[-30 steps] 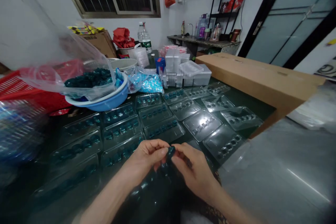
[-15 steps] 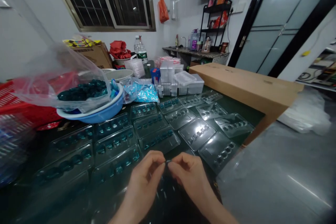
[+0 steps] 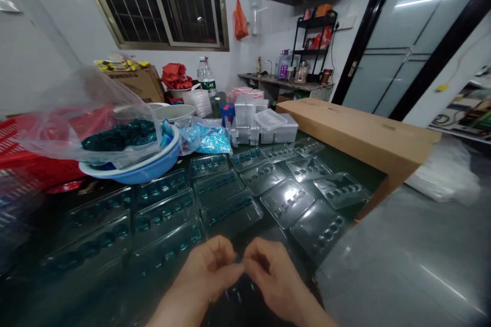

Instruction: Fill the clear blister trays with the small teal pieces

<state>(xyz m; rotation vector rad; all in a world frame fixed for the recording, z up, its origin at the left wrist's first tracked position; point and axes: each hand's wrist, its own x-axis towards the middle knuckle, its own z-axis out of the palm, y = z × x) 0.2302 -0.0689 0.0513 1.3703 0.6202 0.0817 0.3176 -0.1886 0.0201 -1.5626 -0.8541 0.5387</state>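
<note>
My left hand (image 3: 209,273) and my right hand (image 3: 274,271) meet above the front of the dark table, thumbs and forefingers curled and tips almost touching. Whatever they pinch is too small or hidden to name. Just below the hands lies a clear plastic tray, mostly covered. Beyond them, several clear blister trays (image 3: 232,212) are spread in rows; those at left and middle hold teal pieces in their row of hollows. Toward the right, a tray (image 3: 287,202) shows hollows that look colourless.
At left stands a blue basin (image 3: 148,169) with an open plastic bag of dark teal pieces (image 3: 120,135). A bag of light-blue bits (image 3: 213,139) and clear plastic boxes (image 3: 247,117) are at the back. A large cardboard box (image 3: 356,127) borders the right side.
Both hands have come slightly lower in view. The left thumb has stretched toward the right fingertips, away from its forefinger. The whole view has tilted up a little.
</note>
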